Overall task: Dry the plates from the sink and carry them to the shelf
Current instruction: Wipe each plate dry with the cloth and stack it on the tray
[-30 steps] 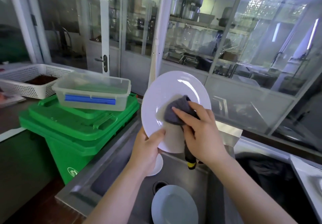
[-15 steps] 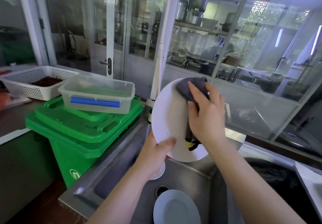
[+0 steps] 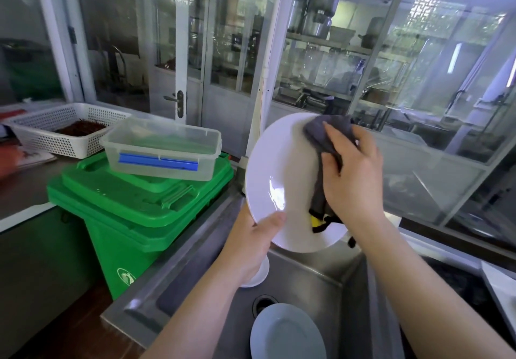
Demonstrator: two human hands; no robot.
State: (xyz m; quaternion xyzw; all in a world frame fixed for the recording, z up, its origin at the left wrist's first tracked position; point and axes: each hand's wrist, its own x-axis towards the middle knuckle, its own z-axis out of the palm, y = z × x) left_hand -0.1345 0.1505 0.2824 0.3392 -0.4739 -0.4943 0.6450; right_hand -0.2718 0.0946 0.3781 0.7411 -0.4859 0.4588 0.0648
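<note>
A large white plate (image 3: 275,168) is held tilted up above the steel sink (image 3: 312,277). My left hand (image 3: 251,242) grips its lower left rim, thumb on the face. My right hand (image 3: 353,174) presses a dark grey cloth (image 3: 326,138) against the plate's upper right part; the cloth's black and yellow tag hangs below the palm. A second white plate (image 3: 287,333) lies flat in the sink basin beside the drain. Another small white dish (image 3: 258,273) shows partly behind my left wrist.
A green wheeled bin (image 3: 134,210) stands left of the sink with a clear plastic box (image 3: 162,146) on its lid. A white basket (image 3: 55,127) sits further left on a counter. Glass partitions and a door run along the back. A dark basin (image 3: 458,280) lies right.
My right hand has wiped the cloth from the plate's middle up to its upper right rim. The plate has risen and shifted slightly right in my left hand.
</note>
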